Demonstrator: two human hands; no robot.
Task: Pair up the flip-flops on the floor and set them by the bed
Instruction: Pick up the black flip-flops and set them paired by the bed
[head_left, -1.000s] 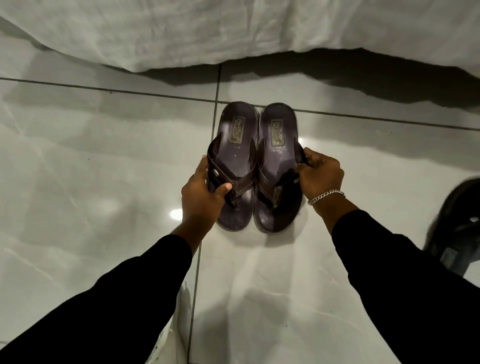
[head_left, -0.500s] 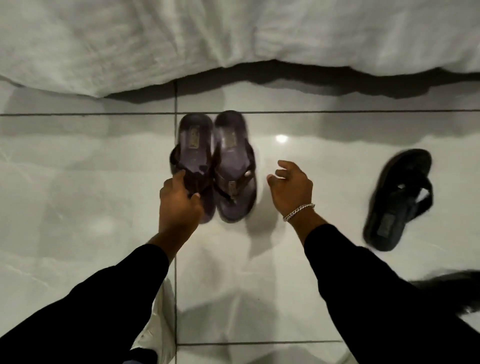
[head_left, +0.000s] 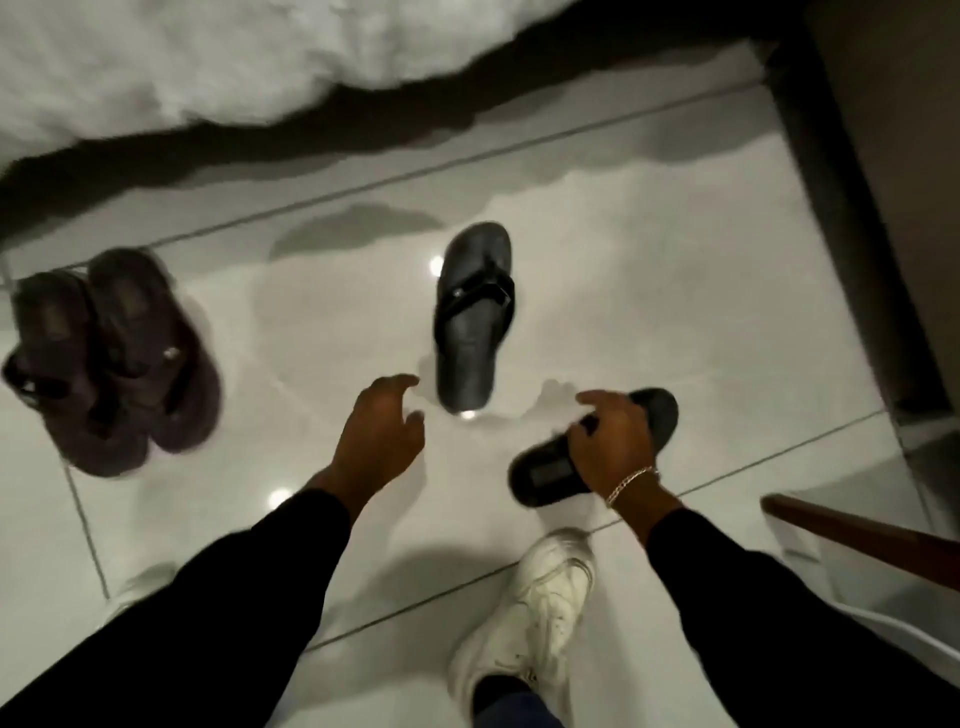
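Flip-flops in brown (head_left: 111, 358) now sit paired at nine o'clock by the bed (head_left: 171, 57), both hands off them — one pair done. Right hand (head_left: 610, 441) clamps on a black flip-flop (head_left: 545, 475) at four o'clock; left hand (head_left: 382, 431), fingers apart and empty, reaches for its mate (head_left: 472, 317) at centre. Both black ones look dark, matte, blurred.
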